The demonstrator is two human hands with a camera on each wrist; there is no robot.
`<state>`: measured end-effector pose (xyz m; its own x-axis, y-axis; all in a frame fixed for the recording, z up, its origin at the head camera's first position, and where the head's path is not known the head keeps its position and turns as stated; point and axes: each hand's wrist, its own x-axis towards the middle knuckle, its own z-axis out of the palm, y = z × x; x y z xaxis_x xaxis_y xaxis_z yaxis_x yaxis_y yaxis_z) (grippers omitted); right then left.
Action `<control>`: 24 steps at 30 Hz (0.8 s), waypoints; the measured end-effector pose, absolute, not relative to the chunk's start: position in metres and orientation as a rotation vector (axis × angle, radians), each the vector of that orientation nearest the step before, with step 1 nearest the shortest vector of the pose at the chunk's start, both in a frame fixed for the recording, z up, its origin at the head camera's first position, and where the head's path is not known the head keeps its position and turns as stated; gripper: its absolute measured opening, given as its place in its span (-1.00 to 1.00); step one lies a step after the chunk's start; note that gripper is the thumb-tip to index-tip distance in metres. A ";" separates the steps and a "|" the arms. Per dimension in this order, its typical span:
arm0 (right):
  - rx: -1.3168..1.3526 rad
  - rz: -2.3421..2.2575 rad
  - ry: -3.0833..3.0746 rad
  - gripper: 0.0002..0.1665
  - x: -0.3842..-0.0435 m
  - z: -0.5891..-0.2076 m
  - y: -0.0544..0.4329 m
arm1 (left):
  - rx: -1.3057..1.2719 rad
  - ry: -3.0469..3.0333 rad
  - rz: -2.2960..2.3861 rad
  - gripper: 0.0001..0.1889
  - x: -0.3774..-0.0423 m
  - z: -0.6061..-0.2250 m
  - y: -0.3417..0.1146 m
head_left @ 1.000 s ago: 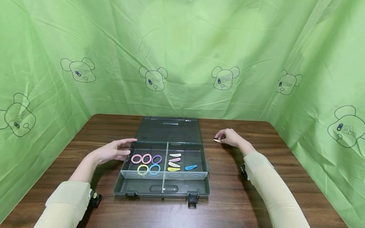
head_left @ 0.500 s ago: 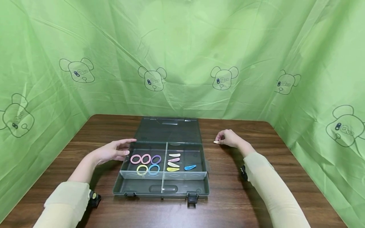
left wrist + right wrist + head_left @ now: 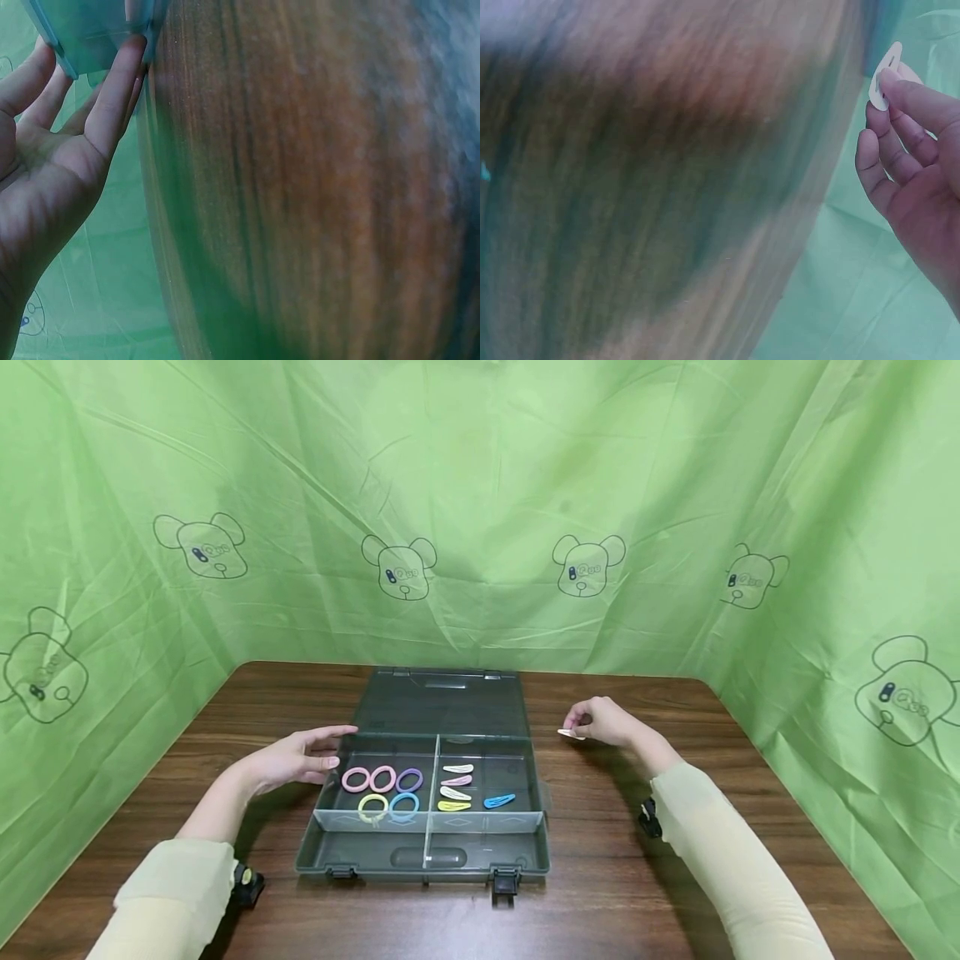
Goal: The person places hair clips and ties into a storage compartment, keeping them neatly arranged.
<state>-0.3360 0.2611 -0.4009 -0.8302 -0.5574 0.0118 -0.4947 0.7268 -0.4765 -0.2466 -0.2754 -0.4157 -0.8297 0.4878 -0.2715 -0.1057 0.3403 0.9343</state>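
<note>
My right hand (image 3: 606, 722) pinches a white snap hair clip (image 3: 570, 734) between thumb and fingers, to the right of the dark see-through box. In the right wrist view the pale hair clip (image 3: 886, 77) juts from the fingertips. With fingers extended, my left hand (image 3: 288, 762) touches the left side of the open box (image 3: 483, 852). The left wrist view has the fingers against a box corner (image 3: 97, 37). Several hair ties in pink, purple, yellow and blue lie in the back left compartment. The back right one holds several hair clips, among them a yellow (image 3: 453, 806) and a blue one (image 3: 499, 801).
The box lid (image 3: 446, 702) lies folded back behind it on the brown wooden table (image 3: 600, 877). Two front compartments hold nothing visible. A latch (image 3: 505, 882) hangs at the front. Green cloth (image 3: 480, 468) surrounds the table's back and sides.
My right hand has lifted slightly with the white hair clip, which now shows more clearly at the fingertips. My left hand stays at the box.
</note>
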 end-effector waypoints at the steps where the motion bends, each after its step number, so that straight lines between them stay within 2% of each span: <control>1: -0.880 -0.718 2.794 -0.95 -0.335 -0.399 0.260 | 0.335 2.097 1.514 -0.36 -0.246 -0.416 -0.276; 24: -1.031 -0.895 2.782 -0.94 -0.297 -0.345 0.232 | 0.342 2.092 1.517 -0.37 -0.248 -0.417 -0.276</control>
